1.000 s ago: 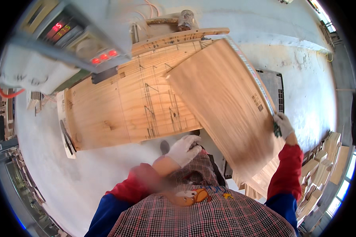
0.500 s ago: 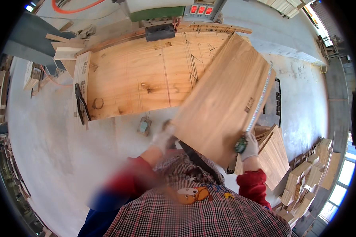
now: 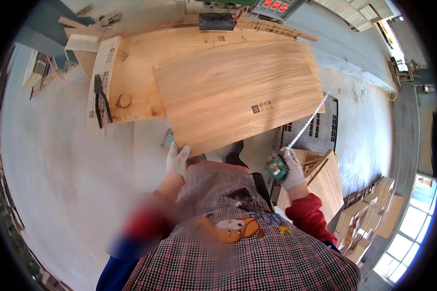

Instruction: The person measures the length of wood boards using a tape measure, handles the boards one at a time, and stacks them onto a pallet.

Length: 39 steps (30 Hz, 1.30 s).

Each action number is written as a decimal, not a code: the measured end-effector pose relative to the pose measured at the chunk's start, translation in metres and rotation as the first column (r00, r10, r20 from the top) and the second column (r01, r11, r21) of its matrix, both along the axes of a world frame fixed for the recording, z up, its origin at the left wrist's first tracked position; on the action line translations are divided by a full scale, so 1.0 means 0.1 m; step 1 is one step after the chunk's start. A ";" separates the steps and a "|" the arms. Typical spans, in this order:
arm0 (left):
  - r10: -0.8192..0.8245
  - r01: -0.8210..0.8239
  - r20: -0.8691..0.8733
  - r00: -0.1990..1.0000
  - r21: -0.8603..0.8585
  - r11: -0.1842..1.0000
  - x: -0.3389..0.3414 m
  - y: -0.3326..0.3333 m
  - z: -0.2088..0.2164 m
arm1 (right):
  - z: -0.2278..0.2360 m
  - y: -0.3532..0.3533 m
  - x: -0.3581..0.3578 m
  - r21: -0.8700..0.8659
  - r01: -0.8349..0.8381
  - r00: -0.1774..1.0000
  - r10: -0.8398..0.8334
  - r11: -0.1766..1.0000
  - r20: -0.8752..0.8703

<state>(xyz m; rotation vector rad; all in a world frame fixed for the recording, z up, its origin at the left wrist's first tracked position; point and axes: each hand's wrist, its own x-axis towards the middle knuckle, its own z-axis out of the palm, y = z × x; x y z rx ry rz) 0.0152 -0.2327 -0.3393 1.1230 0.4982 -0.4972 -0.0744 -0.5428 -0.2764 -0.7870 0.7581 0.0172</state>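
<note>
A wide wood-grain board (image 3: 243,92) lies slantwise over the plywood worktop (image 3: 136,82), with a dark printed mark near its close edge. My left hand (image 3: 178,160), in a white glove, grips the board's near left corner, thumb on the top face. In my gloved right hand (image 3: 291,169) is a green tape measure (image 3: 277,167), held off the board's near right side. Its pale blade (image 3: 308,126) is drawn out, slanting away to the upper right past the board's right corner.
Black-handled pliers (image 3: 101,99) rest on a narrow plank (image 3: 102,82) at the worktop's left end. A dark block (image 3: 217,21) and a panel of red switches (image 3: 275,5) are at the back. More boards (image 3: 327,182) lean at the right, beside stacked wood blocks (image 3: 359,218).
The board has turned from a steep slant to lying nearly crosswise on the worktop. My right hand with the tape measure has come away from its edge, the blade still out.
</note>
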 end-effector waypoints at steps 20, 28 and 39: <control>0.326 -0.418 0.281 0.902 0.387 0.822 0.33 0.09 0.12 | 0.68 -0.96 1.63 -0.534 -0.611 0.201 0.539 -0.584 -0.818; 0.387 -0.462 0.253 0.887 0.449 0.765 0.50 0.03 0.13 | 0.48 -1.04 1.99 -0.566 -0.554 0.187 0.572 -0.610 -0.799; 0.341 -0.465 0.323 0.883 0.509 0.724 0.62 0.12 -0.05 | 0.38 -0.91 2.34 -0.389 -0.549 0.046 0.437 -0.740 -0.898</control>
